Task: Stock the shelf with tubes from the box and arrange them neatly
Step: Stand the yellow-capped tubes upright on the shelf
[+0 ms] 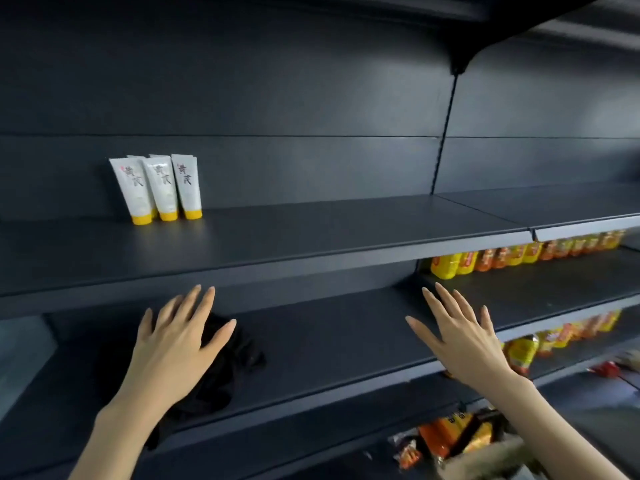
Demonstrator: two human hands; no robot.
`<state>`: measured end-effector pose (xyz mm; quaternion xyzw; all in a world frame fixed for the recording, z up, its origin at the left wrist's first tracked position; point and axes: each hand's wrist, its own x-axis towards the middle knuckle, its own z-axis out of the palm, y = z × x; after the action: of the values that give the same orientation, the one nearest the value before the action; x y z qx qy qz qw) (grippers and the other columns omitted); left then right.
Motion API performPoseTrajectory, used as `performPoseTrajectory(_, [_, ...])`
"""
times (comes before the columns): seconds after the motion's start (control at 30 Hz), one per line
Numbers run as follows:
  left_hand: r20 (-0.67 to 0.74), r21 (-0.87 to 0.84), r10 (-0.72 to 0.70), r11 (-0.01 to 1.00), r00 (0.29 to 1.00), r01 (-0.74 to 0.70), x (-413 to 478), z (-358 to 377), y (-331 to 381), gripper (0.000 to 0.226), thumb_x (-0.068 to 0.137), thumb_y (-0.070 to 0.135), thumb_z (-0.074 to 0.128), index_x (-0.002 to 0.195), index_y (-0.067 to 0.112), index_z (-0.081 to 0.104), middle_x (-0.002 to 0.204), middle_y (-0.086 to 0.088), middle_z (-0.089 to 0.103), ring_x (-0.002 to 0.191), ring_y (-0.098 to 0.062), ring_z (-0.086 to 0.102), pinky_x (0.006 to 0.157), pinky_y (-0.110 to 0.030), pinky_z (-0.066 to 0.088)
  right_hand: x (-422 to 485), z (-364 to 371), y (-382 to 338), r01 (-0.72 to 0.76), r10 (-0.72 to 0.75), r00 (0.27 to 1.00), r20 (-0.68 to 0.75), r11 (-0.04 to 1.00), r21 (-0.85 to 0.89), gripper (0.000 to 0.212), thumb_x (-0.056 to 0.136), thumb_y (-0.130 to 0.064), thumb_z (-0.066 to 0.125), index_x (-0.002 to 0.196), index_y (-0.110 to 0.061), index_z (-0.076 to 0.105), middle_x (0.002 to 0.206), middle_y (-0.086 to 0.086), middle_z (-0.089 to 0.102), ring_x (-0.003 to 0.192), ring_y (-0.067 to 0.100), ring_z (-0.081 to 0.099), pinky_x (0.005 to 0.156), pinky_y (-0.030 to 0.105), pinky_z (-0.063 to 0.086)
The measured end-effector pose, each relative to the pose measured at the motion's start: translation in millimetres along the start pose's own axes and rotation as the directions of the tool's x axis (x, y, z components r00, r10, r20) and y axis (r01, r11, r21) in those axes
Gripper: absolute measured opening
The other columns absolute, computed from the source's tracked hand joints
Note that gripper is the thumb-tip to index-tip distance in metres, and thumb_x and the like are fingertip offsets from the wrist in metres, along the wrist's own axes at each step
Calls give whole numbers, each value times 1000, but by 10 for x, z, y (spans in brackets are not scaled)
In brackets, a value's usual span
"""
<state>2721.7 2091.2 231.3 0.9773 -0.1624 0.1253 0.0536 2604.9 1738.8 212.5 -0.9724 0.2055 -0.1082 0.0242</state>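
With left hand [176, 344] and right hand [464, 341] both spread open and empty, I should take each tube from what looks like the box [485, 457] at lower right and stand it cap-down, label forward, just beside the tubes [159, 188] at the left of the upper shelf [311, 233].

white tubes [159, 188] upright on dark shelf [311, 233]

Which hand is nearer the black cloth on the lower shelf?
Left. The left hand overlaps the black cloth in view; the right hand is well off to its right, apart.
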Motion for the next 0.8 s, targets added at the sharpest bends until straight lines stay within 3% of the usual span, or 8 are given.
performPoseTrajectory(0.2, [21, -51, 140, 989, 990, -139, -62, 193, 713, 75, 89, 65, 16, 152, 25, 9, 160, 5, 12, 146, -17, 14, 118, -44, 15, -388, 109, 641, -103, 103, 994, 21, 995, -3, 84, 79, -72, 6, 152, -29, 4, 160, -8, 0, 148, 17, -1, 117, 49, 8])
performPoseTrajectory(0.33, [53, -84, 262, 963, 964, -257, 33, 346, 1182, 113, 62, 79, -28, 152, 25, 12, 159, 5, 15, 145, -15, 16, 117, -43, 12, -564, 214, 1022, -211, 210, 977, 20, 977, 23, 83, 80, -72, 11, 152, -31, 7, 160, -10, 6, 147, 15, 3, 116, 48, 8])
performPoseTrajectory(0.43, [91, -85, 339, 940, 936, -332, 178, 529, 1482, 122, 51, 75, -42, 152, 27, 8, 159, 7, 12, 145, -12, 13, 117, -42, 10, -674, 346, 1269, -299, 297, 954, 52, 953, 40, 76, 87, -69, 19, 151, -32, 5, 160, -10, 5, 147, 15, 2, 116, 49, 9])
performPoseTrajectory(0.57, [154, -160, 477, 876, 865, -455, 415, 833, 1913, 93, 77, 76, -12, 152, 26, 8, 160, 7, 11, 145, -11, 12, 118, -41, 10, -841, 597, 1578, -436, 429, 896, 111, 898, 52, 71, 92, -64, 26, 151, -29, 11, 160, -7, 7, 147, 17, 4, 116, 50, 11])
performPoseTrajectory(0.63, [198, -184, 551, 834, 811, -521, 504, 1014, 2151, 73, 90, 65, 8, 152, 26, 6, 160, 7, 8, 146, -10, 11, 118, -39, 10, -946, 747, 1729, -500, 490, 863, 125, 864, 60, 69, 93, -62, 29, 151, -29, 13, 159, -7, 8, 147, 18, 6, 116, 51, 12])
performPoseTrajectory(0.8, [258, -225, 692, 722, 674, -654, 747, 1484, 2684, 65, 95, 56, 16, 151, 26, 5, 160, 8, 7, 145, -10, 10, 117, -37, 8, -1199, 1153, 1976, -660, 640, 750, 166, 742, 117, 68, 93, -61, 29, 151, -29, 17, 160, -5, 11, 147, 18, 6, 117, 50, 9])
